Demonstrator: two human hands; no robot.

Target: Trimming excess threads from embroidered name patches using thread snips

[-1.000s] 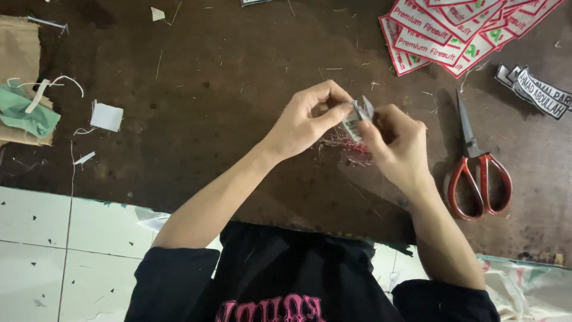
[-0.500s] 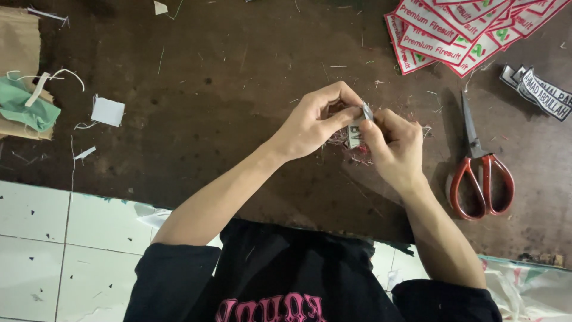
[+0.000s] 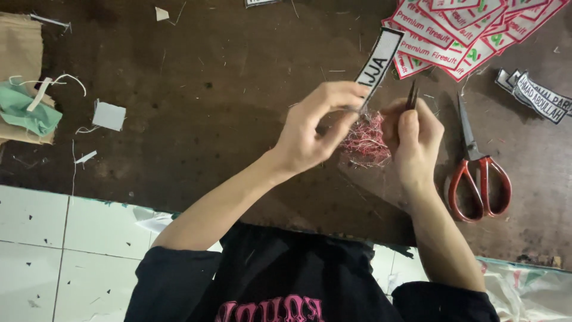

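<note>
A dark, scuffed counter (image 3: 196, 119) strewn with thread scraps; the left hand (image 3: 313, 128) pinches a black-bordered white patch (image 3: 378, 59) upright near the far edge; the right hand (image 3: 414, 140) grips small snips (image 3: 411, 95) over pink thread clippings (image 3: 366, 140); best to trim close, keeping blades off the border; red-handled scissors (image 3: 476, 173) lie toward the right edge.

Left hand (image 3: 310, 134) pinching white black-edged patch (image 3: 379, 61) upright, right hand (image 3: 414, 140) gripping dark tweezers (image 3: 411, 95), red thread tuft (image 3: 366, 140) between hands, red-handled scissors (image 3: 476, 173) near table's (image 3: 208, 89) right edge, red-white patches (image 3: 465, 30) at far right corner, green cloth (image 3: 27, 113) at left edge
</note>
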